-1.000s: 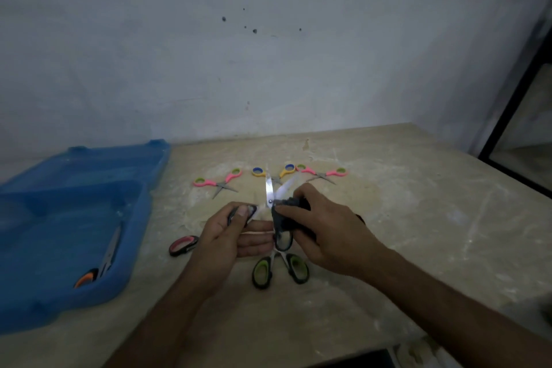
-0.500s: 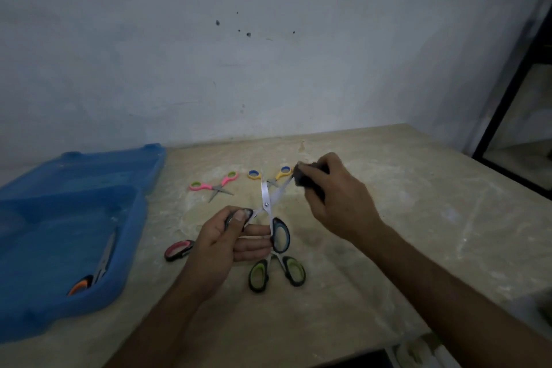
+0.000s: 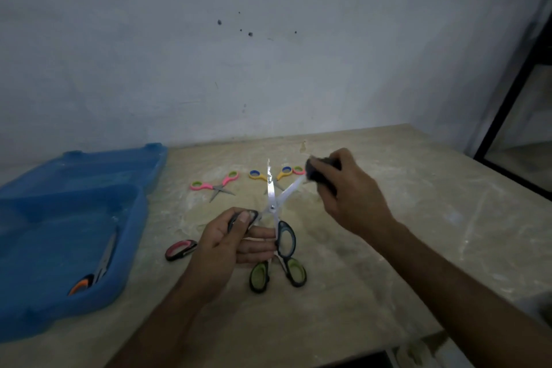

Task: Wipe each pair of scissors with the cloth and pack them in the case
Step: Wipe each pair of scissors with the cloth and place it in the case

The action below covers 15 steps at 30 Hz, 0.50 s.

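1. Left hand [image 3: 227, 239] curled around the handles of open steel-bladed scissors with black-and-blue loops [image 3: 276, 209], thumb pressed on one loop, above the beige stone tabletop [image 3: 388, 248].
2. Right hand [image 3: 346, 191] closed on a dark crumpled cloth [image 3: 318, 172], touching one blade tip.
3. Open blue plastic case [image 3: 131, 218] left of the held scissors, orange-handled scissors [image 3: 98, 269] inside.

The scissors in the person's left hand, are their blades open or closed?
Open. The scissors have two blades spread in a V from the pivot; the left hand holds the handles apart, and the right hand presses the cloth at one tip.
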{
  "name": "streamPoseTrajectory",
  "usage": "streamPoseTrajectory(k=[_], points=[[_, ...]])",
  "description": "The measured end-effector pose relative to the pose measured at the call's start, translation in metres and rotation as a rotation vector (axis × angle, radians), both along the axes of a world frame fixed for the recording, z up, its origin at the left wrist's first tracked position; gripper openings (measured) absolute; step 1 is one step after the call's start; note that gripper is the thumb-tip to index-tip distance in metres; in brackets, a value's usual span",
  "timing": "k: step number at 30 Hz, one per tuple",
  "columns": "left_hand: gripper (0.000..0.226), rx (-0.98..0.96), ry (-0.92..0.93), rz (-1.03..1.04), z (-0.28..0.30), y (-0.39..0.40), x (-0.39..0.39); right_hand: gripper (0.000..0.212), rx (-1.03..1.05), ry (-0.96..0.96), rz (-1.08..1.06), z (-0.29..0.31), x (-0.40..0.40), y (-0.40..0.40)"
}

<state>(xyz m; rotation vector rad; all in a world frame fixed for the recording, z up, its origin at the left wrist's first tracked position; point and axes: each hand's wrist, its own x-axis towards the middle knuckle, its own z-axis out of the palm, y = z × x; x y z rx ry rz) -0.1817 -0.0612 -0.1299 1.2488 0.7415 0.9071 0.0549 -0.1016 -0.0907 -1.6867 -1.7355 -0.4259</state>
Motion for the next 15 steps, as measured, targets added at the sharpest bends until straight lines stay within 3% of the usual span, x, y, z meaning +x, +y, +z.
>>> streamPoseTrajectory(k=[2, 4, 8, 10, 15], points=[[0.026, -0.001, -0.009, 0.021, 0.0, 0.002, -0.001, 0.036, 0.068, 0.08, -0.038, 0.004, -0.001, -0.004], [0.027, -0.004, -0.007, 0.036, -0.001, 0.004, -0.001, 0.037, 0.096, 0.086, 0.058, 0.006, -0.022, -0.016], [0.028, 0.018, 0.003, -0.001, -0.002, 0.0, 0.001, 0.046, -0.095, -0.181, 0.295, -0.008, -0.062, -0.028], [0.028, 0.014, -0.014, 0.009, 0.0, -0.001, 0.0, 0.046, -0.126, -0.181, 0.272, -0.01, -0.054, -0.016], [0.028, 0.002, -0.002, 0.049, -0.001, 0.003, -0.003, 0.039, 0.025, 0.041, 0.05, 0.011, -0.022, 0.01]])
